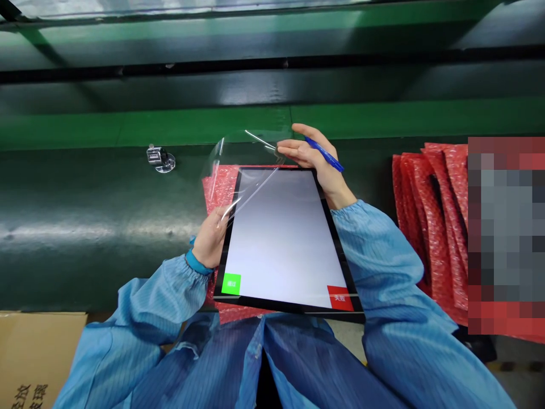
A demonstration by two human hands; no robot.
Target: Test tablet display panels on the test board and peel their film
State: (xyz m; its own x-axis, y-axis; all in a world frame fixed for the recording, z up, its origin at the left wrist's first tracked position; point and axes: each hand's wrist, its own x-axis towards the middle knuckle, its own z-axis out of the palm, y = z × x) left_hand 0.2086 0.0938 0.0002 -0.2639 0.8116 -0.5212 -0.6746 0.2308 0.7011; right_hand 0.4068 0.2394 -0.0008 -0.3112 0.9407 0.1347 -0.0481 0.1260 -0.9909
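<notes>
A tablet (284, 238) with a black frame and a lit, pale screen tilts in front of me. Its lower corners show a green square at left and a red square at right. My left hand (212, 237) grips the tablet's left edge, its fingertips partly hidden behind it. Clear protective film (238, 153) is lifted off the screen's upper left and curls over that side. My right hand (317, 162), above the top right corner, pinches the film's edge. A blue pen (324, 153) is tucked between the fingers of that hand.
Red bubble wrap (220, 187) lies under the tablet. Several red bubble-wrap sleeves (434, 227) lean at right, beside a pixelated area. A small shiny metal object (160, 158) stands on the dark green bench (85, 204). A cardboard box (40, 355) is at lower left.
</notes>
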